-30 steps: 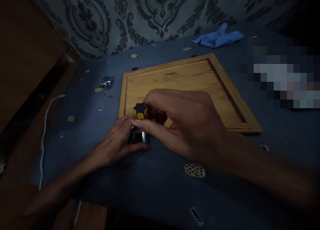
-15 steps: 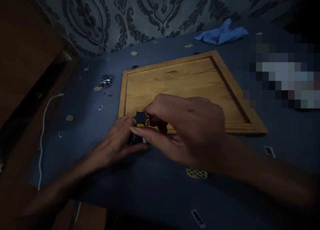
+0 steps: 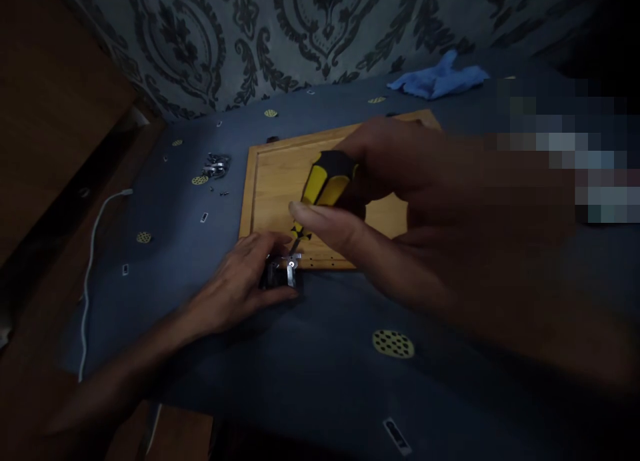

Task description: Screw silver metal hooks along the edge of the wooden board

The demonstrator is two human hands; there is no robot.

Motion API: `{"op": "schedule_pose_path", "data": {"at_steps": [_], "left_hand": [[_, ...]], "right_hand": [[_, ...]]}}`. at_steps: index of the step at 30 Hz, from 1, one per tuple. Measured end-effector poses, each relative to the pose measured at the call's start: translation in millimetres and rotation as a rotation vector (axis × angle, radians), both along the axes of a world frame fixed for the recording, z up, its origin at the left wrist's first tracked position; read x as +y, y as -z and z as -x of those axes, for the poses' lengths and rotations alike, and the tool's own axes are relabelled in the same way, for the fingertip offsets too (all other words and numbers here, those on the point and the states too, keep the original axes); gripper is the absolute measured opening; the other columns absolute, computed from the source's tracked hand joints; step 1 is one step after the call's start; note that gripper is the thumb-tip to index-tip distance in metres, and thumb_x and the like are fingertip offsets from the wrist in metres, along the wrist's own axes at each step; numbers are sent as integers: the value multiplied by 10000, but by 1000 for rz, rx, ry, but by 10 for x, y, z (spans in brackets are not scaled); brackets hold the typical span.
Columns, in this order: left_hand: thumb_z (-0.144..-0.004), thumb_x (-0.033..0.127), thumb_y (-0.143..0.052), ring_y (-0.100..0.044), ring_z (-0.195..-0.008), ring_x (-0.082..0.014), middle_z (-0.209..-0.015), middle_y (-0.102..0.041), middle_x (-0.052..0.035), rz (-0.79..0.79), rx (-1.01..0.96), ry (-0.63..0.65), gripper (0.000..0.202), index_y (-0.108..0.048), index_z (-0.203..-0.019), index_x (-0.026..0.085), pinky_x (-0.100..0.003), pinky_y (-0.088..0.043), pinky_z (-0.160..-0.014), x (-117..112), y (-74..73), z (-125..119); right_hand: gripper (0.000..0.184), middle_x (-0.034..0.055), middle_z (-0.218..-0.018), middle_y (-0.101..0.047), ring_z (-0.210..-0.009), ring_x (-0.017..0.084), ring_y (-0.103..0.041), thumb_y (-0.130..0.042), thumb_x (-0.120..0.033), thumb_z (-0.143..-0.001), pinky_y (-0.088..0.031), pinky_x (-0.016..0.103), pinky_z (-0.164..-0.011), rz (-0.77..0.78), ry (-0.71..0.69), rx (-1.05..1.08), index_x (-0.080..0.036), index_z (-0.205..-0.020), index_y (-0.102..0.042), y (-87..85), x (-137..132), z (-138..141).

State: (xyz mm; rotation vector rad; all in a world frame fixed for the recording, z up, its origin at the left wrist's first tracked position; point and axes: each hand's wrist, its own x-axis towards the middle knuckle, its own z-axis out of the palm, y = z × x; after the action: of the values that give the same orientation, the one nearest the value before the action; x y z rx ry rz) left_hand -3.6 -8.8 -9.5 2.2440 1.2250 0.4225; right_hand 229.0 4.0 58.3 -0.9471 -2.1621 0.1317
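Note:
My right hand (image 3: 400, 207) is closed around the yellow and black handle of a screwdriver (image 3: 325, 181). The screwdriver is tilted, with its tip pointing down toward a small metal hinge (image 3: 285, 271) at the near left corner of a wooden panel (image 3: 280, 174). My left hand (image 3: 240, 284) presses on that hinge with its fingers curled over it, on the blue patterned cloth (image 3: 310, 367).
A pile of metal fittings and loose screws (image 3: 215, 166) lies left of the panel. A white cable (image 3: 95, 247) runs along the left edge. A blue crumpled cloth (image 3: 437, 77) lies at the back. Wooden furniture (image 3: 50, 114) stands to the left, patterned wall behind.
My right hand has lifted and tilted the screwdriver up and to the right, away from the hinge. My left hand has stayed on the hinge.

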Motion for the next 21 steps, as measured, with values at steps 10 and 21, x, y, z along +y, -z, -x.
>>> {"op": "schedule_pose_path", "data": {"at_steps": [10,21], "left_hand": [[-920,394,-774,-676,-1112,-306,-1179,-705,-66,-30,30,9,444,-517,-1252,251,-481,-565,-935,6,10,-7],[-934,413,-755,-669,-1056,-306,-1115,-701,-64,-40,28,15,377,-537,-1191,243,-464,-562,-878,13,-14,-24]], "right_hand": [[163,-12,-821,-699,-744,124,-673,-629,-236,-1010,-526,252,-678,-69,-126,118,-197,-872,-553,274,131,39],[179,-21,-809,-682,-725,120,-659,-638,-236,-1011,-515,260,-672,-29,-171,120,-198,-864,-543,340,166,58]]}}
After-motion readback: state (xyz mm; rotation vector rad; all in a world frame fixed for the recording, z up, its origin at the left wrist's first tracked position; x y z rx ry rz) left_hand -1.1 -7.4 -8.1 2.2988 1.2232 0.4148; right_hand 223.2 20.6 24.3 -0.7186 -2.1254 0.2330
